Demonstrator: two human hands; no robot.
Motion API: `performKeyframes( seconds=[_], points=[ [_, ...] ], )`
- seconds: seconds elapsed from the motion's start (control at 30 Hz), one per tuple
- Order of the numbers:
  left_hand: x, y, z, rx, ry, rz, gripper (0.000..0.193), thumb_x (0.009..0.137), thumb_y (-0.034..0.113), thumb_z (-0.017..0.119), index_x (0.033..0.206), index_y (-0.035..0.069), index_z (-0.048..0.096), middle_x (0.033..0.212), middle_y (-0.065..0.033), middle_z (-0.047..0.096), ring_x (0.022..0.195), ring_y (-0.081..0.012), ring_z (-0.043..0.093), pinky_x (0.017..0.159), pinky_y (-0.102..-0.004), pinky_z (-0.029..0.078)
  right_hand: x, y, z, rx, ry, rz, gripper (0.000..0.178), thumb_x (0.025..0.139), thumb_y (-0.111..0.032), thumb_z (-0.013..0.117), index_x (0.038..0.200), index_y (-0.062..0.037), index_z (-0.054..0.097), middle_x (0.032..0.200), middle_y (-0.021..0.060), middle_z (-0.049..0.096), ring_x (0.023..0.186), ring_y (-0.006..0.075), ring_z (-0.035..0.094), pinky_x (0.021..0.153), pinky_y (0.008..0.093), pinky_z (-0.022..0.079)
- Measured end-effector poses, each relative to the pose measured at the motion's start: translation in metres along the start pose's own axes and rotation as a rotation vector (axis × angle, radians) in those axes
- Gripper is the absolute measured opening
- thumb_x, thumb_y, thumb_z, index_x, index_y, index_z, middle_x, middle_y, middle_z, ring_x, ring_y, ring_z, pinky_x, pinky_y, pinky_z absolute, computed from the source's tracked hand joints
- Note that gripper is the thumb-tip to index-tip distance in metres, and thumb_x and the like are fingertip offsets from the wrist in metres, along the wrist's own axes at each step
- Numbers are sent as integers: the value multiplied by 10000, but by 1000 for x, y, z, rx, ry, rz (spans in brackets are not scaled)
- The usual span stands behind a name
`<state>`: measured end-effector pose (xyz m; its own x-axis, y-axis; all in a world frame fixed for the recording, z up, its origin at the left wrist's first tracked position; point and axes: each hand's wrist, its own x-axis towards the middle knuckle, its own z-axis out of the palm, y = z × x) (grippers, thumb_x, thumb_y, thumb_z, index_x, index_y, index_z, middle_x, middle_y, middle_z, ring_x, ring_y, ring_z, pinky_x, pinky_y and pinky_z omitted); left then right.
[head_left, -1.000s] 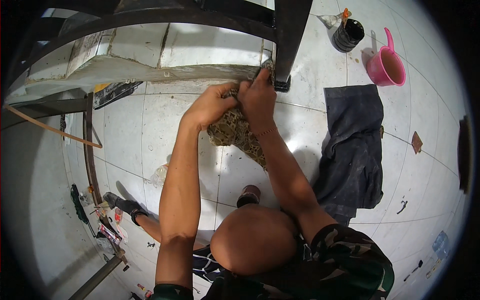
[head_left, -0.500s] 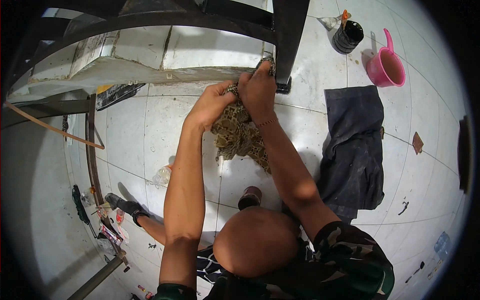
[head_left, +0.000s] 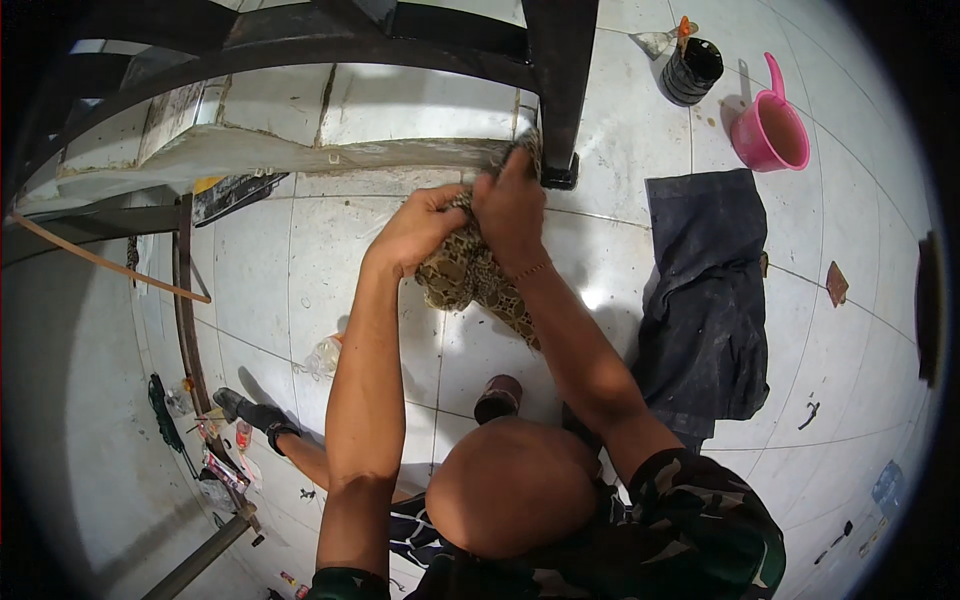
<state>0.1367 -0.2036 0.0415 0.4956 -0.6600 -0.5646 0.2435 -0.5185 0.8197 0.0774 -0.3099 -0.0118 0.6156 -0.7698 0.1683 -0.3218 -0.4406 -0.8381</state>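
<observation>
A brown-and-tan patterned cloth (head_left: 449, 278) hangs bunched between my hands, its lower end trailing over the white tiled floor. My left hand (head_left: 418, 230) is closed on one gathered part, thumb and fingers pinching it. Just to its right, my right hand (head_left: 507, 208) has its fingers wrapped round another part. A piece of the cloth sticks out beyond the right hand, beside the foot of the black metal post (head_left: 560, 120) and the tiled step (head_left: 420, 110). Whether the cloth touches the post is hidden by my fingers.
Dark trousers-like cloth (head_left: 705, 300) lies to the right. Farther off stand a pink dipper (head_left: 770, 135) and a black tin (head_left: 690, 75), with a scraper (head_left: 655, 42) beside it. A dark reddish cup (head_left: 498, 398) sits near me. Litter (head_left: 225, 465) lies at left.
Both hands have shifted slightly nearer to me and left with the cloth. The cloth's hanging bunch has moved up closer to the hands and looks smaller.
</observation>
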Motion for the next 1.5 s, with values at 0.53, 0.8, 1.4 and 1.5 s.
performKeyframes(
  seconds=[0.53, 0.8, 1.4, 1.5],
  points=[
    [0, -4, -3, 129, 0, 10, 374, 809, 16, 482, 1175, -36, 541, 971, -104, 640, 783, -130, 608, 698, -240, 490, -4, -2, -7, -89, -19, -183, 174, 750, -115, 536, 831, 16, 456, 581, 206, 559, 557, 372, 593, 500, 450, 494],
    [-45, -4, 11, -96, 36, -69, 376, 758, -2, 480, 1116, -76, 567, 953, -106, 622, 855, -147, 592, 776, -255, 469, -43, 4, -34, 65, -228, -319, 171, 771, -150, 546, 865, -14, 505, 667, 180, 574, 614, 355, 587, 572, 443, 489],
    [10, -66, 139, 862, 132, 260, 559, 662, 183, 715, 1182, 107, 522, 1055, -136, 577, 971, -324, 554, 851, -407, 442, 0, 152, -75, -424, -150, -27, 205, 725, -110, 557, 903, -13, 528, 945, 255, 553, 833, 433, 567, 699, 487, 480],
    [18, -78, 144, 1062, 174, 255, 513, 663, 169, 703, 1151, 149, 546, 1030, -107, 561, 1003, -302, 531, 846, -418, 436, 17, 159, -61, -551, -347, -41, 264, 736, -123, 524, 989, -88, 592, 946, 213, 567, 863, 393, 582, 734, 465, 488]
  ],
)
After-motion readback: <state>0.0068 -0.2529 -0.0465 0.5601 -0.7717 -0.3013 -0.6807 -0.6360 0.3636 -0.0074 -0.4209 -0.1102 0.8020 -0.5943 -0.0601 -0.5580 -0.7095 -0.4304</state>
